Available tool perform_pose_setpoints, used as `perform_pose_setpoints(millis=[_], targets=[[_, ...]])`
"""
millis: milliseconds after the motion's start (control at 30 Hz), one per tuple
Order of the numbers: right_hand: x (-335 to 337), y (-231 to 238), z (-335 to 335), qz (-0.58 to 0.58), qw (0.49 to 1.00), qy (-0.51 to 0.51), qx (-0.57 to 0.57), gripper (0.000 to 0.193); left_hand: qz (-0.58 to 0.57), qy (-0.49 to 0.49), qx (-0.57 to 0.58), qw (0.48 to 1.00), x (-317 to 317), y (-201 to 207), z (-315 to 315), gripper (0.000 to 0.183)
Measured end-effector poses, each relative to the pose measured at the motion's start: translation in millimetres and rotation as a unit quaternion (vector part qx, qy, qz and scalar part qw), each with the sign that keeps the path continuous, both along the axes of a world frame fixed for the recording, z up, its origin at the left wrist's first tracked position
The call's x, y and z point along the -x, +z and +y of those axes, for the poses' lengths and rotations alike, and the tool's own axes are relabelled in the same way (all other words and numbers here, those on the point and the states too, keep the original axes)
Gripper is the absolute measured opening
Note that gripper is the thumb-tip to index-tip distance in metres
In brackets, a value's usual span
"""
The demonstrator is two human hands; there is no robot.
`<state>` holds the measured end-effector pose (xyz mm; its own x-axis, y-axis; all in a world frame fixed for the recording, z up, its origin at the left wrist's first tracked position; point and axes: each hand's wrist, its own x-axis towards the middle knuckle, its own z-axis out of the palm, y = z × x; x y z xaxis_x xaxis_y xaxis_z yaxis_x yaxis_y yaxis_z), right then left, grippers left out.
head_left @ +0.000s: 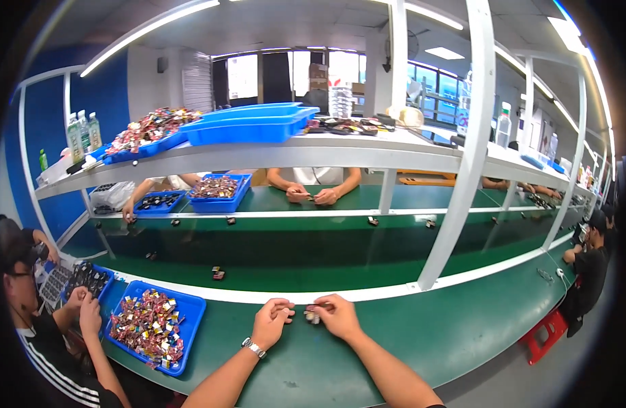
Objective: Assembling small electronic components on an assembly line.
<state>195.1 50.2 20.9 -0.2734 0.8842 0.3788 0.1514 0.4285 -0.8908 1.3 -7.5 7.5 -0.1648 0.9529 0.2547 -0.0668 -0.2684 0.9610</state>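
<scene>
Over the green bench my right hand [337, 317] closes its fingertips on a small dark part with pale and reddish patches [313, 316]. Just left of it, my left hand [271, 324] has its fingers curled together near the white rail; whatever they may hold is too small to make out. A metal-banded watch is on my left wrist. The two hands are a short gap apart. To their left, a blue tray [199, 319] is heaped with small reddish, white and yellow parts.
Beyond the white rail [245, 296] runs a dark green conveyor [313, 262] carrying scattered small parts [218, 273]. A co-worker sits close at left beside a blue tray of black pieces [89, 280]. Across, another person's hands work. An overhead shelf [258, 156] and slanted post [456, 156] stand ahead.
</scene>
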Motion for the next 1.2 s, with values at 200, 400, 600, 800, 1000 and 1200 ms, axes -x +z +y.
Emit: perform_pose_setpoints(millis=[200, 400, 600, 800, 1000, 1200], targets=[[-28.3, -2.5, 36.3, -0.015, 0.989, -0.12, 0.081, 0.016, 0.025, 0.015, 0.049, 0.998, 2.2, -1.1, 5.3, 0.014], [-4.6, 6.4, 110.4, -0.011, 0.98, -0.192, 0.054, 0.016, 0.004, 0.01, 0.04, 0.999, 15.0, -8.2, 5.2, 0.013], [28.1, 6.0, 111.4, -0.221, 0.887, -0.316, -0.253, 0.015, 0.039, 0.118, -0.002, 0.992, 10.2, -2.6, 4.3, 0.011], [151.3, 2.8, 85.1, -0.158, 0.97, -0.038, -0.18, 0.037, 0.081, 0.293, -0.098, 0.947, 26.1, 8.6, 7.9, 0.023], [255.1, -1.2, 43.5, -0.291, 0.942, -0.064, -0.152, 0.059, 0.114, 0.419, -0.163, 0.886, 43.1, 9.0, 8.2, 0.019], [258.8, -6.8, 63.1, -0.284, 0.947, -0.099, -0.111, 0.036, 0.111, 0.429, -0.152, 0.883, 48.0, 12.0, 7.8, 0.016]])
